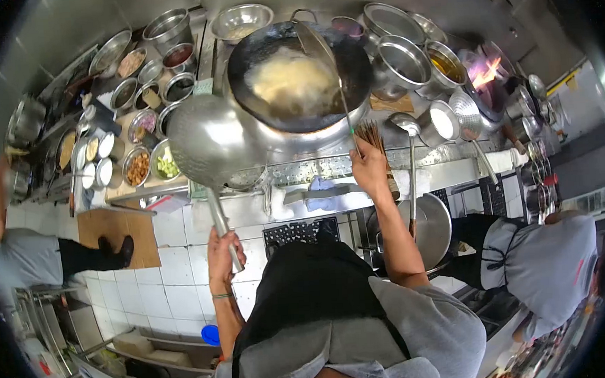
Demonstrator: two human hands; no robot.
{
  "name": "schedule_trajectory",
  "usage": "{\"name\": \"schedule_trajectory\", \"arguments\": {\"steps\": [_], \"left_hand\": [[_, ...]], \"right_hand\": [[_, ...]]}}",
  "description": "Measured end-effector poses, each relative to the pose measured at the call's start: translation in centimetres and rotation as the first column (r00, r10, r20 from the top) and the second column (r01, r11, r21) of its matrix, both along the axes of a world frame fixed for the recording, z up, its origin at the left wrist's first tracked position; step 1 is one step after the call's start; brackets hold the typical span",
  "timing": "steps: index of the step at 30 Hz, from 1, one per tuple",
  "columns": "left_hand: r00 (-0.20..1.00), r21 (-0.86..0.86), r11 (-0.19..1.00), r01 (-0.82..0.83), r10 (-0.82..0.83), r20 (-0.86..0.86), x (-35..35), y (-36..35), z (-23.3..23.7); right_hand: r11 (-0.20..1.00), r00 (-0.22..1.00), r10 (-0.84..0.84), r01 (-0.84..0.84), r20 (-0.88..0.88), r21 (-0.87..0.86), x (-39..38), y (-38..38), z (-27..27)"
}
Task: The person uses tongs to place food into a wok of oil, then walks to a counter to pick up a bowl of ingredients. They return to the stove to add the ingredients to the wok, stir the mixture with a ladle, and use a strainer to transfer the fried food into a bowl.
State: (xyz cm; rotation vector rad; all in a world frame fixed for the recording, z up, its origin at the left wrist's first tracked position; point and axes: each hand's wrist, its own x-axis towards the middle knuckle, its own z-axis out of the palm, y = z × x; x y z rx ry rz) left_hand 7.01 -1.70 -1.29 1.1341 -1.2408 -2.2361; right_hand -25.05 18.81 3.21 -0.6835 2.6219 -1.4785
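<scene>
My left hand (225, 256) is closed round the thick metal handle of a large strainer (209, 136), its round bowl raised in front of the spice table and just left of the wok. My right hand (370, 165) grips the end of a long thin handle belonging to a wok spatula (316, 46), whose broad metal head leans over the far side of the wok. Pale yellow, foamy food (289, 79) steams inside the black wok (241, 92). A bamboo brush (374, 135) stands right beside my right hand, partly hidden by it.
Metal pots (400, 65) and a ladle (406, 124) crowd the right side; a flame (486, 72) burns beyond. Bowls of diced ingredients (167, 166) fill the left. A deep stockpot (433, 229) sits by my right arm. Co-workers stand at left (22, 254) and right (539, 258).
</scene>
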Motion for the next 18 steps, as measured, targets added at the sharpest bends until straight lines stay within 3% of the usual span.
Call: {"name": "schedule_trajectory", "arguments": {"steps": [2, 4, 6, 8, 10, 12, 15, 18], "left_hand": [[0.997, -0.289, 0.957, 0.040, -0.020, 0.071, -1.5, -1.6, 3.1], [0.996, -0.560, 0.824, 0.081, -0.047, 0.074, -3.7, -4.1, 3.9], [0.991, -0.727, 0.680, 0.096, -0.001, 0.131, -7.4, -5.0, 6.6], [0.998, -0.986, 0.169, -0.017, -0.059, -0.027, -12.3, -9.0, 2.9], [0.973, -0.975, 0.063, 0.211, 0.077, 0.216, -16.4, -9.4, 4.3], [0.900, -0.901, 0.110, 0.419, 0.079, 0.428, -20.5, -9.6, 6.1], [0.882, -0.882, -0.057, 0.467, 0.090, 0.462, -24.6, -10.5, 5.0], [0.866, -0.864, -0.064, 0.499, -0.006, 0.501, -25.7, -10.3, 6.4]], "right_hand": [[0.986, 0.998, 0.020, -0.011, 0.056, -0.165, -0.3, 0.7, -3.0], [0.981, 0.986, 0.002, 0.031, 0.169, -0.192, -0.2, 1.1, -3.4], [0.970, 0.973, -0.048, 0.099, 0.225, -0.221, 0.8, 1.1, -2.0], [0.952, 0.984, -0.058, 0.105, 0.170, -0.286, 0.5, 1.4, -2.1], [0.947, 0.991, -0.061, 0.095, 0.118, -0.306, 0.2, 2.0, -2.2], [0.957, 0.997, -0.053, 0.068, 0.063, -0.280, -0.7, 2.8, -1.8], [0.931, 0.981, -0.063, 0.124, 0.182, -0.342, 0.3, 3.1, 0.8], [0.936, 0.972, -0.050, 0.127, 0.231, -0.329, 0.3, 3.7, 1.1]]}}
